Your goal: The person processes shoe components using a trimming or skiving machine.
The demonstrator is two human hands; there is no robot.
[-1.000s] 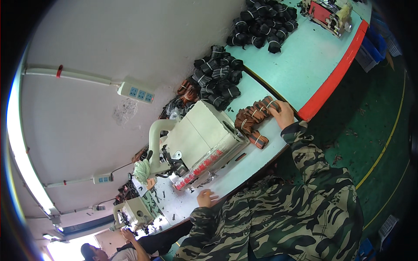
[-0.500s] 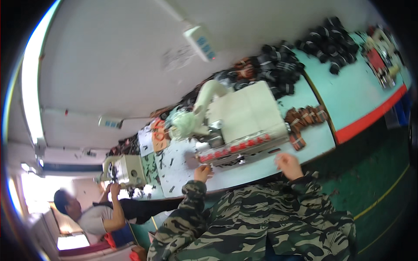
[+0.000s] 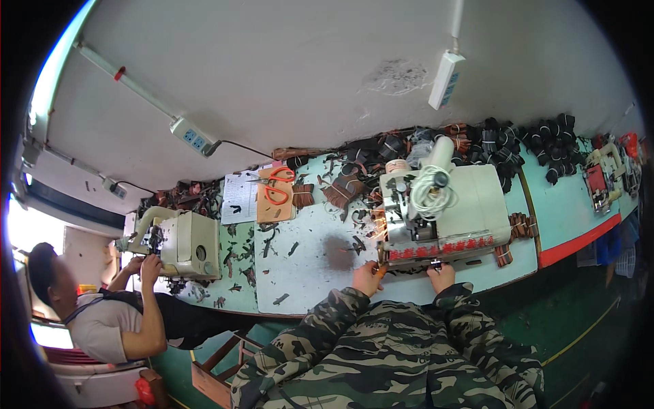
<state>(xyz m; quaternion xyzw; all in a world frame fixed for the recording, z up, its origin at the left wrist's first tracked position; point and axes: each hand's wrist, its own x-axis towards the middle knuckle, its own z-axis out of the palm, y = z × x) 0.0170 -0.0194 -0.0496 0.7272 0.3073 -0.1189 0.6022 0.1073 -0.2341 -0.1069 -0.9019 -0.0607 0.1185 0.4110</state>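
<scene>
At the left end of a cream-coloured machine (image 3: 477, 208), my left hand (image 3: 368, 278) is closed, pinching a small brown strip (image 3: 382, 270) by the machine's front. Orange sparks (image 3: 378, 225) fly just above that hand. My right hand (image 3: 441, 277) is at the machine's front edge, its fingers closed around a small dark metal part (image 3: 436, 264); whether it grips or only touches that part is hard to see. A coil of pale cable (image 3: 432, 194) hangs over the machine's top.
Red-handled scissors (image 3: 276, 185) lie on brown card beside a written sheet (image 3: 238, 198). Bundled brown strips (image 3: 522, 226) sit right of the machine, black bundles (image 3: 552, 146) behind. Scraps litter the pale table (image 3: 306, 273). At left, a co-worker (image 3: 112, 317) works at another machine (image 3: 191, 245).
My view has levelled and swung. My left hand has come up to the machine's left end, where sparks now show. My right hand has moved in to its front edge.
</scene>
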